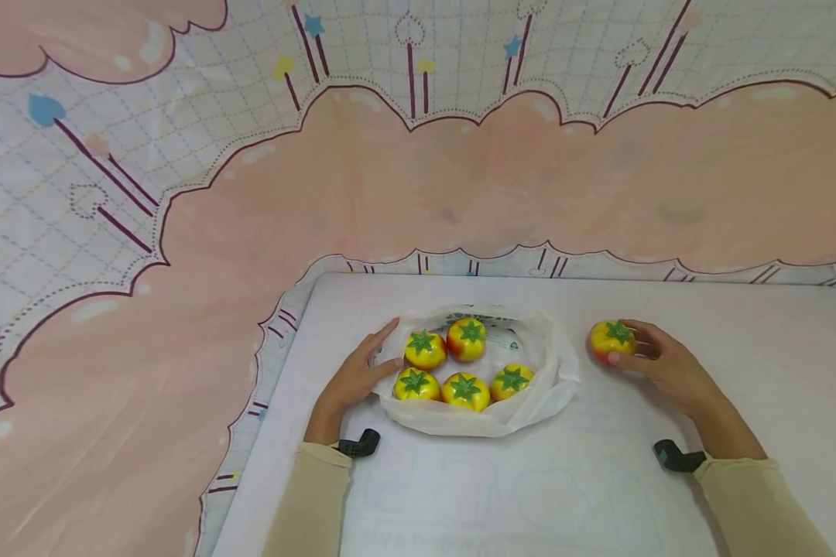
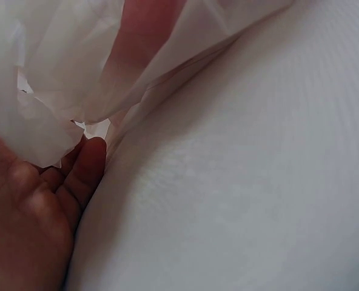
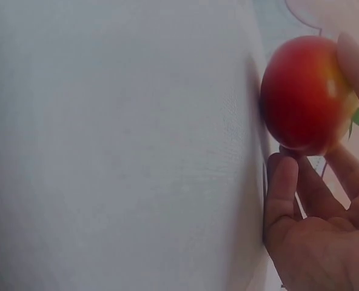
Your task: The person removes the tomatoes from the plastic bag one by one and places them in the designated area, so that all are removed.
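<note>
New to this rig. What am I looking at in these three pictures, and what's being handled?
No robot here: it's a bare-handed person. The wide picture comes from a camera worn on the head, looking forward and down; the two close-ups come from the wrists, probably from the black units. On the white table sits an open bag with five yellow-red fruits inside. The left hand touches the bag's left side; the right hand holds a sixth fruit, outside the bag.

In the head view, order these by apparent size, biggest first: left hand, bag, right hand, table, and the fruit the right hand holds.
Table
Bag
Left hand and right hand: too alike to rank
Held fruit
</note>
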`<state>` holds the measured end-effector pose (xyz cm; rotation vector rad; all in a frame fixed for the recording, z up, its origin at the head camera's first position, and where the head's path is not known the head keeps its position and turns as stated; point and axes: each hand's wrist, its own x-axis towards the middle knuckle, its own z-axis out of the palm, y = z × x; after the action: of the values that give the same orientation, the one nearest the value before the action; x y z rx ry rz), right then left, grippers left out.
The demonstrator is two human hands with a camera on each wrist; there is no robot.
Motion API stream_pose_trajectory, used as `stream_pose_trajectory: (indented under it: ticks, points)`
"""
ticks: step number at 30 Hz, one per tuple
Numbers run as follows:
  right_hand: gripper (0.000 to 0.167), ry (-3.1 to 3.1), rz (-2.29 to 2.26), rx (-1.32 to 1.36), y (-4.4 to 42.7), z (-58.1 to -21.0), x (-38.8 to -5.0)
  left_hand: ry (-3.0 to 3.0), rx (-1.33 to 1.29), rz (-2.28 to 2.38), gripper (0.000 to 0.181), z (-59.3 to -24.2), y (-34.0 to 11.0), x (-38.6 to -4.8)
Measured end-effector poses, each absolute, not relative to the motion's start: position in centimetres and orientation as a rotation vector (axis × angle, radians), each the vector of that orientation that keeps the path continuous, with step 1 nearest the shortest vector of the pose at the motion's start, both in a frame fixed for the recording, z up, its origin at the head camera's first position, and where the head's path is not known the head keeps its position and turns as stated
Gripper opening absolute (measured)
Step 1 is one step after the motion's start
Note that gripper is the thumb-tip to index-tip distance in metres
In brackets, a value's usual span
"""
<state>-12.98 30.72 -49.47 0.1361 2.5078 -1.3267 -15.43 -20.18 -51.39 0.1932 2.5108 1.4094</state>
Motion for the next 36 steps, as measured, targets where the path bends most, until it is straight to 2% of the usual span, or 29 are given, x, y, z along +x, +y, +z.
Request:
stream_pose_trajectory:
  ticks: [36]
  points:
    - [0.092,2.531,-1.357,0.046,31.05,-50.02,-13.13,2.529,0.235,1.409,0.072,-51.48,-20.17,-15.39]
